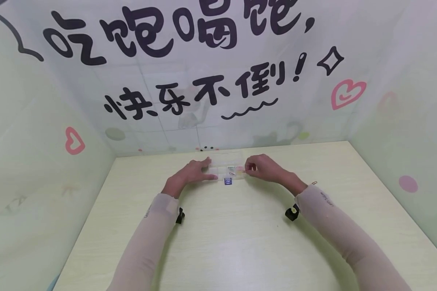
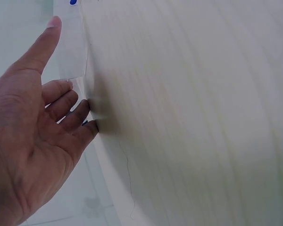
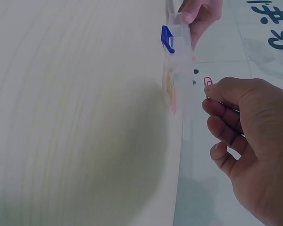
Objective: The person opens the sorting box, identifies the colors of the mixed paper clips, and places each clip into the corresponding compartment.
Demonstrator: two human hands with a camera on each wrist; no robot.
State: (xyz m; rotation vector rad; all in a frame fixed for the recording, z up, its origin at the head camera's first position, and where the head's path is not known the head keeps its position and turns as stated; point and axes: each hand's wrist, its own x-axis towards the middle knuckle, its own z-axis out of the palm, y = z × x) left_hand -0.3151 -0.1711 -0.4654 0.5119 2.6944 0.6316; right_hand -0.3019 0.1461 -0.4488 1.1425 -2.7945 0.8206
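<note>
Fingers of the right hand (image 1: 264, 167) curl together, pinching a red clip (image 3: 208, 83) just beside the right end of the clear box (image 1: 226, 166), which sits at centre frame on the table (image 1: 240, 238) in the head view. Left hand (image 1: 193, 172) rests at the box's left end, fingers straight and slightly apart, thumb along its edge. Blue latch (image 1: 228, 182) shows on the box's near side. Lettered wall (image 1: 189, 72) fills the upper frame.
</note>
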